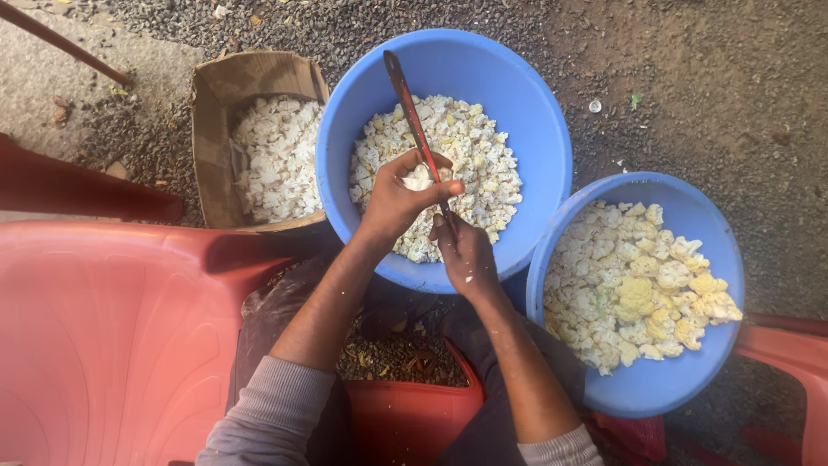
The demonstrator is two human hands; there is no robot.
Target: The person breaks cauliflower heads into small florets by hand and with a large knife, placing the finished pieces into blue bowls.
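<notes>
Head view: a cauliflower floret (417,181) was pinched in the closed left hand (398,200) against a red-handled knife (417,129), gripped by the right hand (466,255), so pieces dropped into the blue tub (535,138).

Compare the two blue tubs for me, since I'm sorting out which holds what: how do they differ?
The middle tub holds small white cauliflower bits; the right tub holds bigger, yellower florets. The middle tub lies under both hands, the left hand pinching a piece against the knife that the right hand holds; the right tub is untouched. Both are round blue plastic.
</notes>
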